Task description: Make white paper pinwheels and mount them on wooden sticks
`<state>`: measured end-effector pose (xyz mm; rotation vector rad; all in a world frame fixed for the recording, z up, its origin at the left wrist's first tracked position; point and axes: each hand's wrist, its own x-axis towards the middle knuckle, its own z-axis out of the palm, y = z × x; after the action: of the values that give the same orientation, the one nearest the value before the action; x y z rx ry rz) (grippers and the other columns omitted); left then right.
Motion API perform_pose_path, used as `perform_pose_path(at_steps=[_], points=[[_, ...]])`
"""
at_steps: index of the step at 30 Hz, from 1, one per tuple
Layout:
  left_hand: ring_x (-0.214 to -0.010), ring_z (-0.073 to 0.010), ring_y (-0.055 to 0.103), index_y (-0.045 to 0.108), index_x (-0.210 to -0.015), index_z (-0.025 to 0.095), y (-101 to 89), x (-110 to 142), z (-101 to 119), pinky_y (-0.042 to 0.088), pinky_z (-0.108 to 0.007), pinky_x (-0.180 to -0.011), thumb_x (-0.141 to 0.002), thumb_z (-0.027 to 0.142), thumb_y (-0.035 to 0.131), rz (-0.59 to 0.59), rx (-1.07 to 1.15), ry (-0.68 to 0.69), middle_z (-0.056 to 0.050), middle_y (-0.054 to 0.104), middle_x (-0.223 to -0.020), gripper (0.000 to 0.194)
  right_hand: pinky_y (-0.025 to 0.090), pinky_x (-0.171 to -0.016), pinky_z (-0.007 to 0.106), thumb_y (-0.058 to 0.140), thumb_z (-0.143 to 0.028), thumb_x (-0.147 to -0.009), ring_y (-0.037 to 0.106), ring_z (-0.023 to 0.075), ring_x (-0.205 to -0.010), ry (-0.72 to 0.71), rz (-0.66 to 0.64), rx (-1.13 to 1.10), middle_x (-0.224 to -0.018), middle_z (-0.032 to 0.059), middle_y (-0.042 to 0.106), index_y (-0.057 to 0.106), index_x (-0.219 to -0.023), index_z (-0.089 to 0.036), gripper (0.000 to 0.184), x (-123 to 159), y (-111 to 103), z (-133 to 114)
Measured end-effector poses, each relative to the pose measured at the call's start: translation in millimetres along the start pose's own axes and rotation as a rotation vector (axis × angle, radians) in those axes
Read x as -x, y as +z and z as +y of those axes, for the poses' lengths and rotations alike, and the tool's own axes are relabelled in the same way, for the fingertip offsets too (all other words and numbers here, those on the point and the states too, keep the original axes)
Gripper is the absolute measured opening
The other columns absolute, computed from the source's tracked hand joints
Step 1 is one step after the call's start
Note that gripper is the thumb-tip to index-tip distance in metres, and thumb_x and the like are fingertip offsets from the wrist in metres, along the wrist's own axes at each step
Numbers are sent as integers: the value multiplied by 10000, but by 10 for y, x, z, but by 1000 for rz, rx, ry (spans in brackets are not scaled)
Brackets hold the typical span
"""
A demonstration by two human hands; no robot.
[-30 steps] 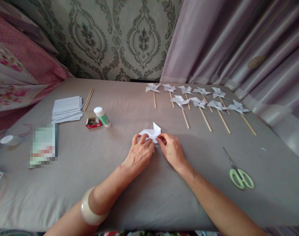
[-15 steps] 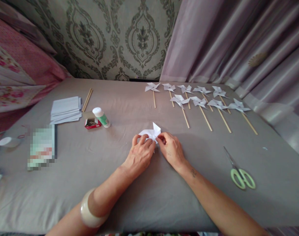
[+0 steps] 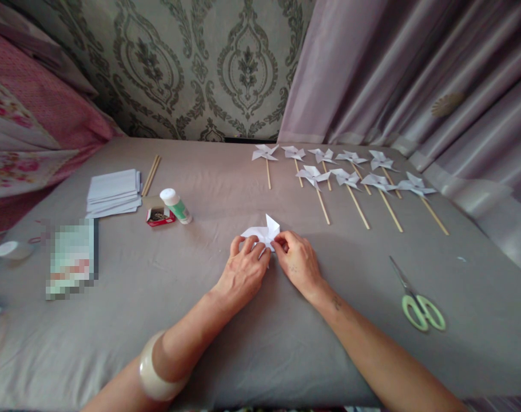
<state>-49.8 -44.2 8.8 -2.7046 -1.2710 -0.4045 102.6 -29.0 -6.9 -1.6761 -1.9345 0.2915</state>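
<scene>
A white paper pinwheel (image 3: 272, 229) lies on the cloth in front of me, one folded blade pointing up. My left hand (image 3: 245, 266) presses on its near left side, the fingers bent down over the paper and covering part of it. From the right, my right hand (image 3: 298, 258) pinches the paper's right edge between thumb and fingertips. Both hands rest close together at the pinwheel. The fingers hide its centre and lower blades, and no stick shows on it.
Several finished pinwheels (image 3: 348, 178) on sticks lie at the back right. Green-handled scissors (image 3: 416, 303) lie right. Left are a paper stack (image 3: 114, 191), loose sticks (image 3: 151, 175), a red box (image 3: 160, 217) of small metal pieces, a glue stick (image 3: 177, 206) and a blurred packet (image 3: 72, 257).
Almost nothing differs. Both hands stay on the paper pinwheel with only tiny finger shifts, and the view has moved very slightly.
</scene>
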Motion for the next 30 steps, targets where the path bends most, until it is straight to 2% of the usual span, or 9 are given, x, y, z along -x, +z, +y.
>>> perform_pose_path(at_steps=[18, 30], points=[[-1081, -253, 515, 611, -1037, 174, 16, 2, 3, 338, -440, -945, -868, 112, 472, -5, -5, -7, -84, 665, -1002, 228, 417, -692, 287, 521, -231, -890, 622, 178, -736, -36, 18, 4, -822, 54, 696, 620, -827, -205, 119, 6, 17, 17], [-1059, -253, 521, 615, -1017, 166, -4, -6, 11, 338, -437, -945, -863, 117, 483, -7, -5, -7, -81, 666, -987, 208, 409, -695, 286, 562, -193, -870, 630, 180, -752, -52, -3, 16, -853, 46, 697, 625, -858, -197, 64, 5, -12, 3]])
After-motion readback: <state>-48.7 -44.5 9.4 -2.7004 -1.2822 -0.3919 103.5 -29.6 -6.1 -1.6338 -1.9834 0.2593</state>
